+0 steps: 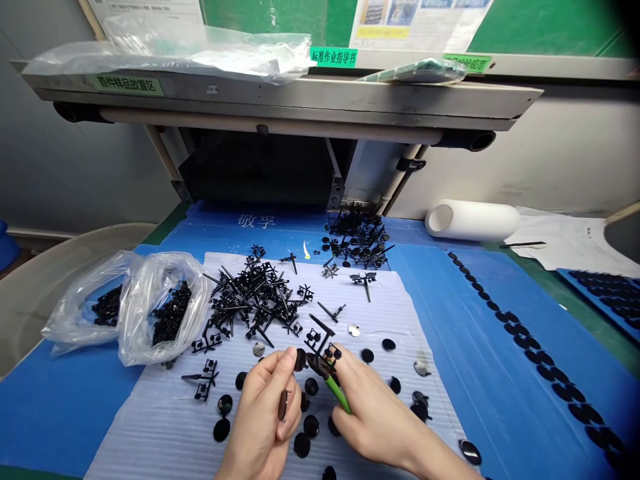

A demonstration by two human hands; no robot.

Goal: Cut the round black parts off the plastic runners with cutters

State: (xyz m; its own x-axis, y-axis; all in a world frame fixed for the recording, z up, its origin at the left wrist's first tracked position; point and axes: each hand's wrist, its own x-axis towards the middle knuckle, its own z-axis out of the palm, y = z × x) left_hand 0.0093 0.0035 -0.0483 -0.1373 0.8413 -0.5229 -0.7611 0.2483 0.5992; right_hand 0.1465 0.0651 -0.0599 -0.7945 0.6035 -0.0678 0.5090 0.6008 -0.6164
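My left hand (pixel 265 410) is closed on small black round plastic discs (pixel 283 405), one pinched at the fingertips near a black moulded sprue piece (pixel 320 340). My right hand (pixel 373 413) grips green-handled cutters (pixel 336 390), whose jaws meet the sprue piece just right of my left thumb. Both hands hover over a white corrugated sheet (pixel 390 307) strewn with loose black discs (pixel 311 425). A heap of black sprues (pixel 255 297) lies on the sheet beyond my hands.
Two clear bags (pixel 160 310) of black parts lie at left on the blue mat (pixel 60 407). Another sprue pile (pixel 360 237) sits farther back. A row of discs (pixel 540 367) runs along the right. A white roll (pixel 473 220) lies at back right, under a metal shelf (pixel 280 100).
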